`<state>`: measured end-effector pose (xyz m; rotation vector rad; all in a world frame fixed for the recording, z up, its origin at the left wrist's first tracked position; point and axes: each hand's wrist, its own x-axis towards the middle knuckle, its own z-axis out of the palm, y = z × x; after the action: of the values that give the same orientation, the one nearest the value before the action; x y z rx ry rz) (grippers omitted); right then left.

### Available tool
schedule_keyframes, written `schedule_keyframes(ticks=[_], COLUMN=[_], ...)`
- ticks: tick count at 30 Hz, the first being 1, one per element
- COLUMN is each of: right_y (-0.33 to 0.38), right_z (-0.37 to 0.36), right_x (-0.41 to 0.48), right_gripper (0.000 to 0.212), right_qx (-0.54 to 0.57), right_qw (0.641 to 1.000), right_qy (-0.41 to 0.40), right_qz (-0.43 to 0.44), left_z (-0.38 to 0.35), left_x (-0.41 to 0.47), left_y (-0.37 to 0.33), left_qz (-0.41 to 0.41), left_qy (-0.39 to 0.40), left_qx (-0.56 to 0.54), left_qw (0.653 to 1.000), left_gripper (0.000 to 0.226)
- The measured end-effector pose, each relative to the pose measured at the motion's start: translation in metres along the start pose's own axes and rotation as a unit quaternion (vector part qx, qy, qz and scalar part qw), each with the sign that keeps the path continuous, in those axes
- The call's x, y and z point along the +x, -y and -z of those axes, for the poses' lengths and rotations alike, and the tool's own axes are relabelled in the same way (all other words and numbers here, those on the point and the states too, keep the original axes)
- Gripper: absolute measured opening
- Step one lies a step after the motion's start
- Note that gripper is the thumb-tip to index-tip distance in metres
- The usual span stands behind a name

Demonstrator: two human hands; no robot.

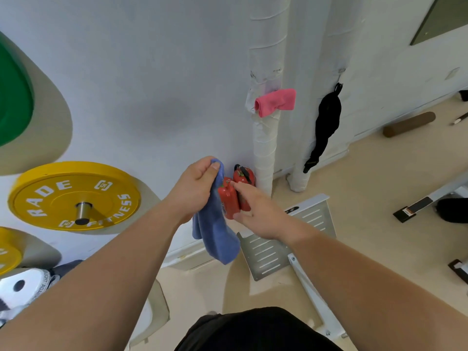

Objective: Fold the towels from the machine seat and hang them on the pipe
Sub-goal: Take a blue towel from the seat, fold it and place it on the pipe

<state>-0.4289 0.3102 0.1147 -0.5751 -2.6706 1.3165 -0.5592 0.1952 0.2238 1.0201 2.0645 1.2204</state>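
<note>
My left hand (196, 184) grips the top of a blue towel (215, 231), which hangs down folded in the air in front of me. My right hand (255, 211) is held out just to the right of the towel with its fingers extended and nothing in it. A pink towel (276, 102) hangs folded at a joint on the white wrapped pipe (266, 138) that runs up the wall, above and to the right of both hands.
Two red fire extinguishers (229, 200) stand on the floor at the pipe's foot, behind my hands. Yellow (73, 196) and green (12, 102) weight plates sit on the left. A grey slotted footplate (273, 252) lies below right, and a black strap (326, 122) hangs on the wall.
</note>
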Motion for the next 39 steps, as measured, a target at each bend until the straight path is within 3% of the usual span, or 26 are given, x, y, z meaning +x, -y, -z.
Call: schedule_keyframes(ticks=[3,6,9,12,16,19,22,24,28,31,36,39], right_y=[0.001,0.002,-0.002,-0.016,-0.046,-0.055,-0.054,-0.048,-0.022,-0.005,0.006,0.003], right_z=[-0.008,-0.009,-0.007,0.003,0.020,0.037,0.053,0.064,0.083,0.092,0.104,0.110], right_x=[0.004,0.004,0.001,-0.011,-0.028,-0.038,-0.046,-0.049,-0.047,-0.041,-0.032,-0.032], right_gripper=[0.061,0.023,0.032,0.016,0.032,0.017,0.011,0.004,0.018,0.025,0.028,0.028], right_qx=[0.050,0.064,0.056,0.020,-0.059,-0.017,0.130,0.240,0.390,0.418,0.447,0.411], right_qw=[0.999,0.997,0.998,0.999,0.993,0.987,0.974,0.947,0.890,0.866,0.796,0.823], right_qy=[-0.011,-0.028,-0.027,0.017,0.038,-0.009,-0.093,-0.146,-0.199,-0.246,-0.390,-0.376], right_qz=[0.020,0.034,0.004,-0.024,-0.098,-0.158,-0.162,-0.157,-0.130,-0.123,-0.124,-0.107], left_z=[-0.002,-0.001,-0.002,-0.003,0.004,0.007,0.010,0.011,0.010,0.006,-0.001,0.008], left_x=[0.002,0.003,0.002,0.001,0.002,0.002,0.000,0.002,0.007,0.011,0.014,0.022], left_y=[-0.002,-0.002,-0.002,0.002,0.020,0.039,0.053,0.057,0.051,0.036,0.009,0.009], left_qz=[0.016,0.024,0.035,0.057,0.104,0.132,0.164,0.170,0.193,0.210,0.168,0.131], left_qy=[0.040,0.032,-0.026,-0.126,-0.215,-0.236,-0.249,-0.256,-0.258,-0.246,-0.222,-0.228], left_qx=[-0.008,-0.022,-0.048,-0.069,-0.029,-0.004,-0.001,-0.027,-0.121,-0.174,-0.229,-0.191], left_qw=[0.999,0.999,0.998,0.988,0.971,0.963,0.955,0.951,0.939,0.930,0.933,0.946], left_gripper=[0.033,0.033,0.032,0.032,0.028,0.029,0.026,0.027,0.028,0.027,0.017,0.023])
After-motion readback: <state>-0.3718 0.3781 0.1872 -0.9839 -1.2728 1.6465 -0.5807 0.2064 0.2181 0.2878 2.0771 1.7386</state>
